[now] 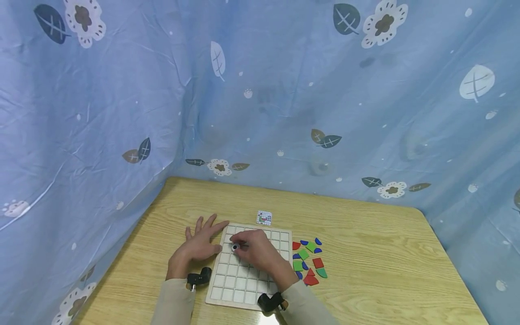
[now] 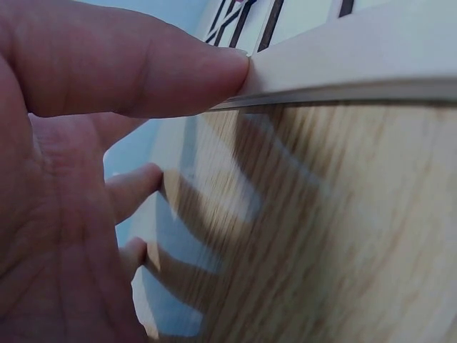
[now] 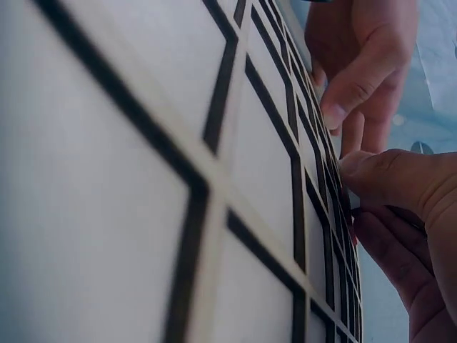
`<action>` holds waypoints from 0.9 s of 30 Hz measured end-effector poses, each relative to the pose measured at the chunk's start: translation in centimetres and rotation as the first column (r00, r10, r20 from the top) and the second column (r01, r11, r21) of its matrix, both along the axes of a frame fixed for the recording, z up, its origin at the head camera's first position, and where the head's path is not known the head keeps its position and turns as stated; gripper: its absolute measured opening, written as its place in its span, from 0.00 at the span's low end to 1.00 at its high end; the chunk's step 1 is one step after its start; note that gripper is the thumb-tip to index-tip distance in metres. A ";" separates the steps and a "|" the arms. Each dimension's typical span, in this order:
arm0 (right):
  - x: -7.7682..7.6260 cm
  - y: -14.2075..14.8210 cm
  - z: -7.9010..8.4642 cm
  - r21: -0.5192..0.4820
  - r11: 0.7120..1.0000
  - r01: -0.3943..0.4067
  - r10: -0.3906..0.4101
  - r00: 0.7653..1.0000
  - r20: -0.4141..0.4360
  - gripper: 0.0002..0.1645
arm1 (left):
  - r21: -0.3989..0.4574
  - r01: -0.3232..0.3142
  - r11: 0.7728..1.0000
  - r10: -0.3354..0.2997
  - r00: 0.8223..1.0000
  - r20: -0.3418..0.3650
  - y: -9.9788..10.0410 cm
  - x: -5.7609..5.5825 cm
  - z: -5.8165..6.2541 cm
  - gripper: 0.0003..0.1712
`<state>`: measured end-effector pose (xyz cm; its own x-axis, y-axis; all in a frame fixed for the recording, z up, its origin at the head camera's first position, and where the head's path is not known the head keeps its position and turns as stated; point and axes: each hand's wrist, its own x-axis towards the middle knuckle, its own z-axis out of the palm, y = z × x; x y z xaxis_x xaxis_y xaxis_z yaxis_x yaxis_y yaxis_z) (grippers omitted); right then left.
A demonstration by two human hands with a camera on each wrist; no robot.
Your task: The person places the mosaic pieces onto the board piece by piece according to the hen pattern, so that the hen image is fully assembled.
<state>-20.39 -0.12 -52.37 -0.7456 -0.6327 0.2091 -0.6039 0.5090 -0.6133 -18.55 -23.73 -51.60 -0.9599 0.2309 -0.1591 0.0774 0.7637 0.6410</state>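
Observation:
A wooden grid board point(image 1: 229, 282) with white square cells lies on the table. Along its left edge rests my left hand point(image 1: 198, 246), fingers spread; its thumb point(image 2: 164, 68) touches the board's rim in the left wrist view. Over the upper left cells, my right hand point(image 1: 260, 251) pinches a small white piece with a black dot point(image 1: 235, 247) between thumb and fingers. In the right wrist view, the right hand point(image 3: 407, 207) largely hides that piece, and a bit of red point(image 3: 353, 234) shows below the fingertips.
Right of the board lie several loose flat pieces, among them a red square point(image 1: 318, 262), a green square point(image 1: 303, 254) and blue rounded pieces point(image 1: 318, 241). A small picture card point(image 1: 264, 217) lies behind the board. A blue patterned curtain point(image 1: 284, 90) surrounds the wooden table point(image 1: 382, 262).

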 end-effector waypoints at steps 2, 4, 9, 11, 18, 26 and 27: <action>0.1 -0.1 0.0 0.012 1.000 0.000 0.000 1.000 -0.018 0.16 | 0.001 -0.001 1.000 0.001 1.000 0.007 0.0 0.0 0.0 0.45; 0.1 -0.1 0.0 0.016 1.000 0.001 -0.001 1.000 -0.029 0.16 | 0.004 -0.001 1.000 0.001 1.000 0.008 0.1 -0.1 0.1 0.46; 0.3 -0.2 0.1 0.014 1.000 0.002 -0.001 0.999 -0.042 0.16 | 0.004 -0.002 1.000 0.002 1.000 0.005 0.2 -0.1 0.2 0.45; 0.4 -0.2 0.0 0.013 1.000 0.000 0.000 0.999 -0.051 0.16 | 0.002 -0.001 1.000 0.001 1.000 0.006 0.2 0.0 0.2 0.45; 0.5 -0.4 -0.1 -0.018 1.000 -0.012 0.011 0.998 -0.069 0.15 | 0.028 0.002 1.000 -0.002 1.000 0.002 0.0 0.1 0.2 0.45; 1.4 1.1 0.1 -0.134 0.991 -0.020 0.019 1.000 -0.008 0.15 | 0.066 0.009 0.998 -0.007 1.000 -0.025 -0.1 0.1 -0.4 0.45; 1.7 1.5 0.2 -0.152 0.988 -0.014 0.017 1.000 0.020 0.15 | 0.060 0.006 0.998 -0.005 1.000 -0.020 -0.1 0.1 -0.3 0.45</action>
<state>-18.73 1.38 -52.20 -0.7411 -0.6067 0.2876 -0.5972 0.3998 -0.6953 -18.46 -23.84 -51.90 -0.9613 0.2450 -0.1262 0.0947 0.7236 0.6837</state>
